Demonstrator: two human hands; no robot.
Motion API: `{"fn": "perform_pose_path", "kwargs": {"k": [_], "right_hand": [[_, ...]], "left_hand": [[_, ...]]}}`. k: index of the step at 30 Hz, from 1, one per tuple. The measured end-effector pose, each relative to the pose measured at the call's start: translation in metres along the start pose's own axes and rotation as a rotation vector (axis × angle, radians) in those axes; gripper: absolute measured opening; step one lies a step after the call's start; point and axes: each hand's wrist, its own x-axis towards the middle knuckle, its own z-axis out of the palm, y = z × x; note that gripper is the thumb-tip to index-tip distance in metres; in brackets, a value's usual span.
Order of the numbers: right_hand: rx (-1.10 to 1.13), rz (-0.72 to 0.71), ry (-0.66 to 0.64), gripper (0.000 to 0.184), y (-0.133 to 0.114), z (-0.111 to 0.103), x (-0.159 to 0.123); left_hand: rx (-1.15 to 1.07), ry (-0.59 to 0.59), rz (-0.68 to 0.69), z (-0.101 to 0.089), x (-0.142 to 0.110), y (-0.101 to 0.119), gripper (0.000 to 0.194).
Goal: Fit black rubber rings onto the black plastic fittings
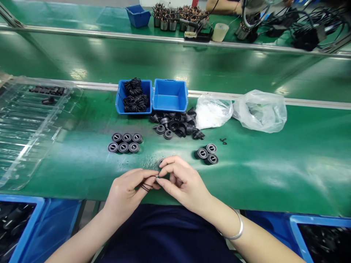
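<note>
My left hand point(128, 186) is closed around thin black rings point(146, 187), which look like rubber O-rings and loop out below its fingers. The fingertips of my right hand point(181, 179) pinch together right at the left fingertips; whatever lies between them is too small to make out. Just beyond the right fingers a round dark part point(161, 161) stands on the green table, half hidden by them. Tiny droplets or specks dot the surface beside it. To the left, several black cylinders with slotted tops point(123, 147) stand in two rows. Three similar cylinders point(212, 159) are grouped at the right.
Behind lie a heap of black plastic fittings point(175, 124), a blue bin of black rings point(134, 110), an empty blue bin point(170, 98) and two plastic bags point(214, 111). A clear ribbed tray point(27, 135) is at left. Blue crates point(38, 208) flank me; another person's arm point(223, 6) shows beyond.
</note>
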Motion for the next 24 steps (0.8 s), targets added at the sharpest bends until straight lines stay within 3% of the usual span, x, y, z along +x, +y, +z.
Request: {"fn": "perform_pose_path", "kwargs": {"k": [7,12,18,24], "right_hand": [[0.087,0.028,-0.035,0.007,0.0,-0.006,0.009],[0.142,0.217,0.076,0.016,0.005,-0.013,0.019],[0.129,0.29,0.083,0.018,0.018,-0.012,0.026],[0.15,0.303,0.102,0.019,0.021,-0.011,0.029]], "left_hand": [[-0.048,-0.034,0.01,0.001,-0.001,-0.003,0.016],[0.034,0.045,0.014,0.001,-0.005,-0.012,0.02],[0.161,0.111,0.233,0.004,-0.012,-0.026,0.029],[0.227,0.036,0.385,0.008,-0.016,-0.033,0.038]]}}
